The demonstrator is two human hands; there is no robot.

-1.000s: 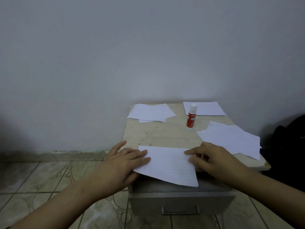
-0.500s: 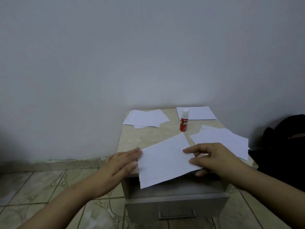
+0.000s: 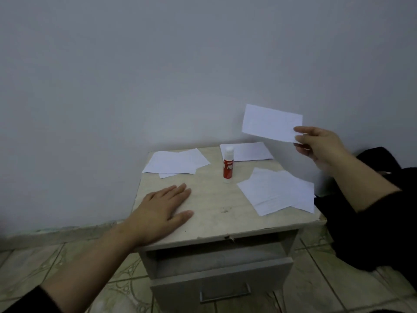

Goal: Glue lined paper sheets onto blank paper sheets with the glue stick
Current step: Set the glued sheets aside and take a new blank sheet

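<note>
Paper sheet (image 3: 272,123) is pinched by its edge in the right hand (image 3: 316,144), lifted clear of the worktop (image 3: 216,206), probably for placement; the left hand (image 3: 162,211) is laid flat, perhaps for support.

The only lettering that can be read stands on the glue stick (image 3: 228,164), which is upright near the far edge of the surface (image 3: 216,206), about midway along it. Its red body carries white capitals in two lines, reading "GLUE" over "STICK". A smaller line of white print sits above those words on the same red label, too blurred to make out. The sheets lying about the surface show faint ruled lines at most, with no writing or numbers that can be read.
</note>
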